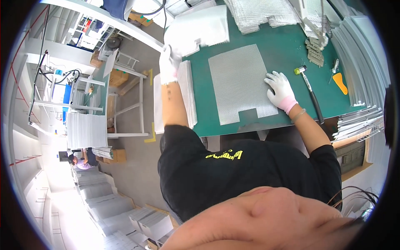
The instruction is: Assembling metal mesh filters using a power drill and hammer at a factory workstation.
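Observation:
A grey perforated mesh sheet [238, 83] with a notch in its near edge lies on the green tabletop [204, 110] in front of me. My right hand [280, 89], in a white glove with a pink cuff, rests on its right edge with the fingers apart. At the back left, my gloved left hand [170, 62] pinches the near left corner of a white notched sheet [198, 29]. That sheet's right edge is blurred, and its far part runs over other sheets. Below the left hand is a stack of white sheets [188, 93].
A hammer [310, 91] with a black handle and an orange scraper [340, 83] lie to the right. Stacked mesh sheets [262, 16] stand at the back, near small strips [314, 52]. Racked panels line the right side. Another person [83, 161] is far off at left.

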Action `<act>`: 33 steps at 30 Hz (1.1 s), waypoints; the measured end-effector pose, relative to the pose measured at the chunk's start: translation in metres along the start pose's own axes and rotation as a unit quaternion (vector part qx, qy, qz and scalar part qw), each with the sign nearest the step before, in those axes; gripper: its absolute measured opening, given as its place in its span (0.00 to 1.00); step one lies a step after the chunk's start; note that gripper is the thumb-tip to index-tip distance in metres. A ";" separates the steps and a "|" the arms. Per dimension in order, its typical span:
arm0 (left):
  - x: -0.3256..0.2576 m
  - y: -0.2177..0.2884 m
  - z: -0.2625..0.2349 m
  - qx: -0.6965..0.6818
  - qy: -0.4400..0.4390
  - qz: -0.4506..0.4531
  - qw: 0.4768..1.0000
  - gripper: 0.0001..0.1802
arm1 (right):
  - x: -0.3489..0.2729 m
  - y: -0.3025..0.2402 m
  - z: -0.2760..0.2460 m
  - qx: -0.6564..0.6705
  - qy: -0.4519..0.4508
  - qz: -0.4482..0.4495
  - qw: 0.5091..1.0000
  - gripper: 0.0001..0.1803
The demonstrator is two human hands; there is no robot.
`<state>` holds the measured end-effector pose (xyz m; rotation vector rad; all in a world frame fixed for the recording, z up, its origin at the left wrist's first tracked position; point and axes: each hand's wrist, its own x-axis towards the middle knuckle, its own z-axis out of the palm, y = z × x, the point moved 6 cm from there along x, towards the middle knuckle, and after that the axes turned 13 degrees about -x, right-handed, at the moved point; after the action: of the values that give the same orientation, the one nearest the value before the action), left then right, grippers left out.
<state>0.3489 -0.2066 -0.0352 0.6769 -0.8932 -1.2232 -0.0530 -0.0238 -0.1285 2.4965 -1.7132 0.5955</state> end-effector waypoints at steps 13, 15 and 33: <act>-0.298 -0.039 0.068 0.508 -0.006 0.021 0.861 0.42 | -0.020 -0.037 -0.051 0.198 -0.041 0.144 0.969 0.38; -0.294 -0.029 0.081 0.651 -0.030 0.068 0.756 0.44 | -0.031 -0.037 -0.042 0.147 -0.053 0.158 0.975 0.37; -0.318 -0.050 0.159 0.622 -0.582 0.279 0.444 0.06 | -0.026 -0.061 -0.015 -0.104 -0.078 0.081 0.988 0.40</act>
<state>0.1568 0.0957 -0.0636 0.3888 -3.0493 0.0560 -0.0096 0.0270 -0.1133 2.3297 -1.9338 0.2203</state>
